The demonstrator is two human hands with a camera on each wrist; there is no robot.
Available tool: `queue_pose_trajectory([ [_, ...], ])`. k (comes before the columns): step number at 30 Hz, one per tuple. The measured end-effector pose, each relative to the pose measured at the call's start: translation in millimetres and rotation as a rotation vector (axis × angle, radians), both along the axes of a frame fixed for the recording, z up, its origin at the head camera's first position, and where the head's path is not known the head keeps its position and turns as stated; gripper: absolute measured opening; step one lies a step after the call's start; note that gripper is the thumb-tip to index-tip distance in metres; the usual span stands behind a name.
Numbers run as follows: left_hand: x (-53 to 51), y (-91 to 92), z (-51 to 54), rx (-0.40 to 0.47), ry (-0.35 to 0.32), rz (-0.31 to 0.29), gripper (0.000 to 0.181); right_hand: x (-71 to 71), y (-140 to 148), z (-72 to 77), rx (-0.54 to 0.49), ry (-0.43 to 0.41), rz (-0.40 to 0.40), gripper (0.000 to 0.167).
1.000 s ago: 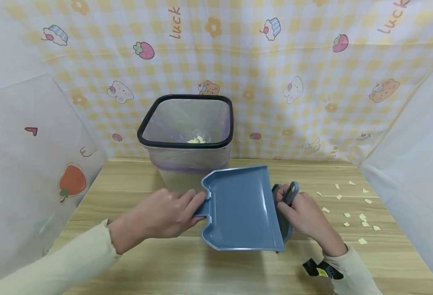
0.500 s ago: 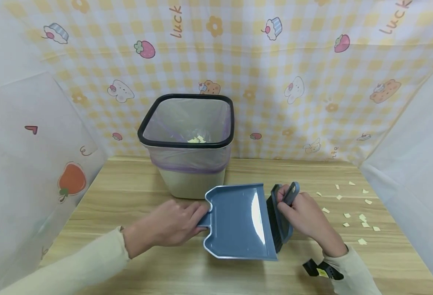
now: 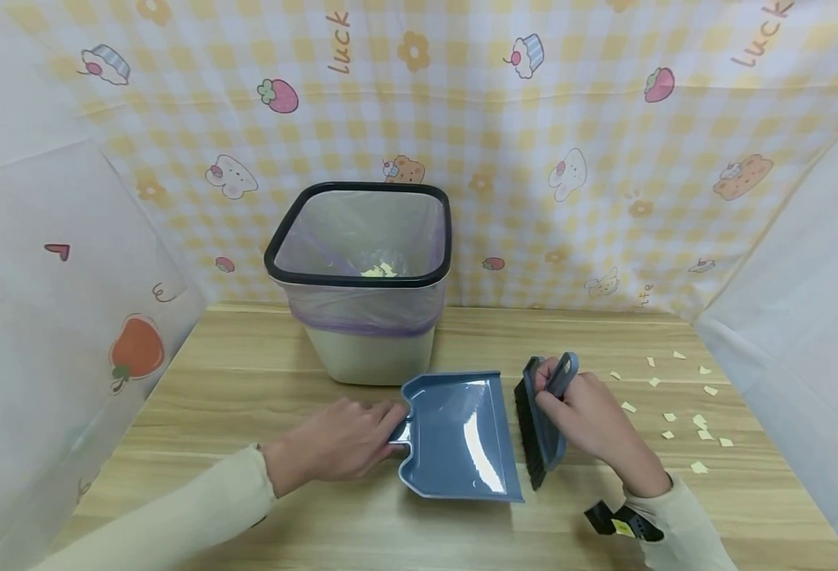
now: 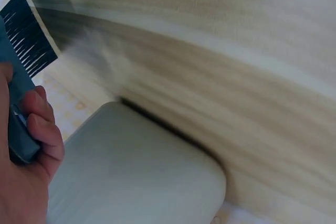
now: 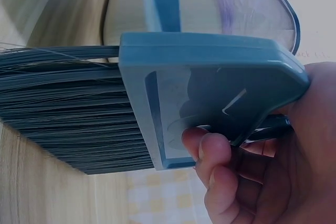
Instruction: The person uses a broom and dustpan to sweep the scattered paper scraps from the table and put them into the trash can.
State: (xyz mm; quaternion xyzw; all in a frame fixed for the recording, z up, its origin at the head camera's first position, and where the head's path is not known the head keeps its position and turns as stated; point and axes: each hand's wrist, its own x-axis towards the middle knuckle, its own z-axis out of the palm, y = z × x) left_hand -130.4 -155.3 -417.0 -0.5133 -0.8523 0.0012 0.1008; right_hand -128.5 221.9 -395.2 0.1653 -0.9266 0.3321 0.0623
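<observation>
My left hand (image 3: pixel 347 440) grips the short handle of a blue dustpan (image 3: pixel 454 436), whose pan faces up with a bright glare and no scraps on it. In the left wrist view the fingers (image 4: pixel 44 124) curl round that handle. To the right, my right hand (image 3: pixel 590 416) holds a blue hand brush (image 3: pixel 550 420) by its handle, dark bristles toward the pan. A small gap separates brush and dustpan lip. Close up in the right wrist view, the bristles (image 5: pixel 68 108) fan out from the brush head. Small pale yellow paper scraps (image 3: pixel 700 420) lie scattered right of the right hand.
Behind the dustpan stands a cream bin (image 3: pixel 376 353) with a black rim and a clear liner; a few yellow scraps (image 3: pixel 379 270) lie inside. The wooden tabletop (image 3: pixel 247 349) meets a patterned cloth (image 3: pixel 533 159) at the back, with white sheets at both sides.
My left hand has lowered the dustpan toward me, away from the bin, and its pan looks flatter. A gap has opened between it and the brush. My right hand has stayed in place.
</observation>
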Motion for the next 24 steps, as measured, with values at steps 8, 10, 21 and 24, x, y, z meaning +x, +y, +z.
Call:
queue_pose_trajectory([
  [8,-7.8,5.4,-12.5,0.015,-0.175,0.049,0.027,-0.3,0,0.1,0.002,-0.003,-0.004,0.013],
  [10,-9.5,6.5,-14.0,0.018,-0.215,0.065,0.027,-0.2,0,0.3,0.003,-0.006,-0.004,0.013],
  [21,-15.9,11.9,-25.4,0.010,-0.267,0.088,0.028,-0.9,1,-1.3,0.014,0.010,0.007,0.014],
  [24,-17.5,12.9,-27.2,0.012,-0.280,0.092,0.027,-0.9,2,-1.6,0.015,0.015,0.012,0.014],
])
